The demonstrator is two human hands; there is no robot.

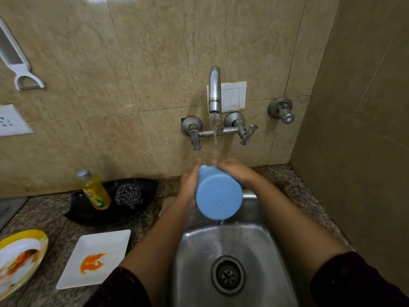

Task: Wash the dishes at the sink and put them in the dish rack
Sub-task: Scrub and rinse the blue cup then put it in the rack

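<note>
A light blue cup (218, 194) is held tilted above the steel sink (199, 251), its flat base turned toward me. My left hand (190, 185) grips its left side and my right hand (234, 170) wraps its far right side near the rim. Water runs from the wall tap (214, 89) onto the cup's far end and drips off its lower edge into the basin. A white square plate (95, 258) smeared with orange sauce lies on the counter at left. A round yellow-rimmed plate (20, 260) with food stains sits at the far left edge.
A black tray (88, 216) behind the white plate holds a yellow dish-soap bottle (95, 191) and a steel scrubber (128, 194). A second valve (282, 110) juts from the wall at right. A side wall closes off the right. A white grater (15, 58) hangs upper left.
</note>
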